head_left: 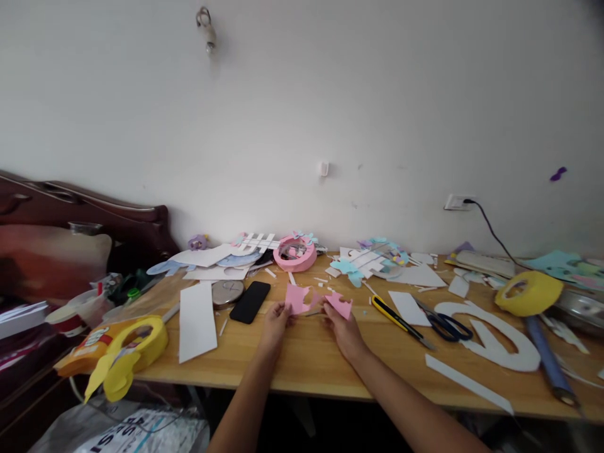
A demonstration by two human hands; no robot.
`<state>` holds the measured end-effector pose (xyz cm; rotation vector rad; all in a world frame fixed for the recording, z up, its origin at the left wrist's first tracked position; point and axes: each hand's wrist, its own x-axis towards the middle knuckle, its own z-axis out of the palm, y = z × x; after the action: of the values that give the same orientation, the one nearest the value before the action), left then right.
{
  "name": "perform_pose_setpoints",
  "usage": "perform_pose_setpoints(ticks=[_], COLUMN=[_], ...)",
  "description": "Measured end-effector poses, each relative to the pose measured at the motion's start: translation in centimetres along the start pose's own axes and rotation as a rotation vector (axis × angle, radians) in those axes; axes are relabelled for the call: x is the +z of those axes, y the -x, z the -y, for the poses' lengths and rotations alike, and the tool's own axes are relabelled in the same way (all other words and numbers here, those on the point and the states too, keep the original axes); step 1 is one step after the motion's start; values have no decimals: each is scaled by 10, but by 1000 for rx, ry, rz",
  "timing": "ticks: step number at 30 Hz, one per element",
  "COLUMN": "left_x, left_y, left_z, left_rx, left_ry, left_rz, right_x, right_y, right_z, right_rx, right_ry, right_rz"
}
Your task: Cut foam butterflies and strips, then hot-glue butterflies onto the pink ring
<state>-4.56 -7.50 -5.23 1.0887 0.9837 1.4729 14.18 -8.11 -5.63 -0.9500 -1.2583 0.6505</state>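
Observation:
My left hand (278, 316) pinches the lower left corner of a piece of pink paper (296, 298) with cut-out edges. Over to its right, my right hand (338, 319) has its fingers closed on another part of pink paper (340, 304), which has curved notches along its edge. A narrow pink strip seems to run between the two parts; whether they are one sheet I cannot tell. Both hands are just above the front middle of the wooden table (321, 371). A black phone (250, 302) lies left of my left hand, and a yellow utility knife (395, 316) lies right of my right hand.
Blue-handled scissors (450, 327), a white curved cut-out (512, 349) and a blue rod (550, 362) lie on the right. White card (198, 322) and a yellow paper ring (146, 343) are on the left. A pink ring (309, 261) and paper scraps line the wall.

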Motion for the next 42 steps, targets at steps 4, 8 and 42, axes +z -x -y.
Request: perform_pose_setpoints(ticks=[4,8,42], left_x=[2,5,6], left_y=[5,8,14], left_z=[-4,-8,-13], left_rx=[6,21,112], left_ry=[-32,-88,-397], left_rz=[50,119,226], right_x=[-3,0,-6], right_y=[6,16,13], right_z=[7,17,17], right_rx=[-179,-391,-297], right_ry=[172,352,468], right_rz=[-309,-367,350])
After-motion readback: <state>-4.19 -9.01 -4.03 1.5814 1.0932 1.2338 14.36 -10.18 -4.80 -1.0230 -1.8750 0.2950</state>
